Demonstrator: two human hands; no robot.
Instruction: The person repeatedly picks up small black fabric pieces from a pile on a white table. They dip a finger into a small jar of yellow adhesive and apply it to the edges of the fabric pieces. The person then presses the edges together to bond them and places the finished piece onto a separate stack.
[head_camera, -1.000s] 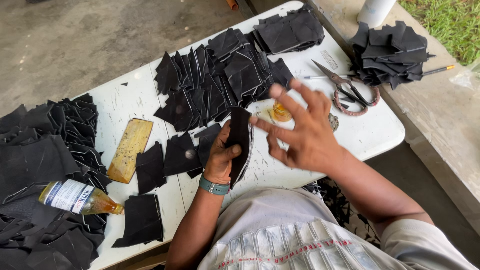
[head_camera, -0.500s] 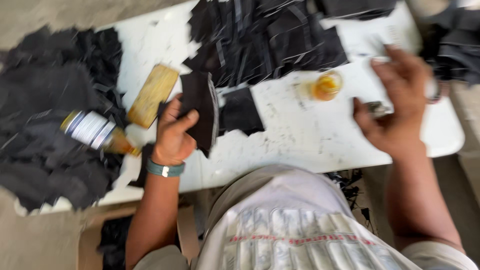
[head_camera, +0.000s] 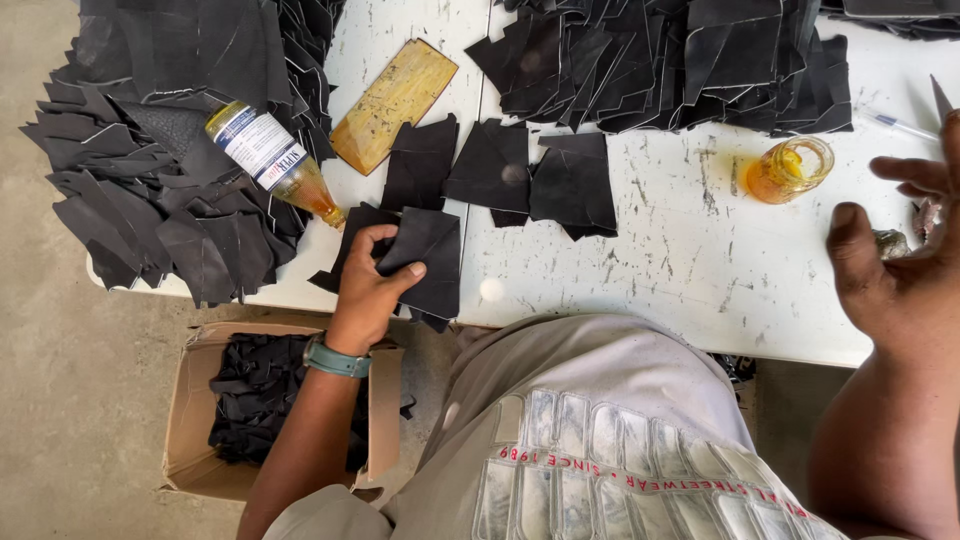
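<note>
Beside the tipped glue bottle (head_camera: 272, 160), our left hand (head_camera: 368, 295) pinches a black leather piece (head_camera: 432, 262), our right hand (head_camera: 900, 270) hovers open and empty, and leaking glue could smear the piece.

A white, scuffed worktop (head_camera: 640, 270) carries a heap of black leather scraps (head_camera: 140, 150) at its left end and a second pile (head_camera: 680, 60) along the far edge. A labelled bottle of amber liquid (head_camera: 272, 160) lies on its side beside a yellowed flat board (head_camera: 395, 103). A small glass jar of amber fluid (head_camera: 790, 168) stands further right, near a pen (head_camera: 897, 125). Below the worktop's edge, a cardboard box (head_camera: 190, 420) on the concrete floor (head_camera: 70, 400) holds more black scraps.
</note>
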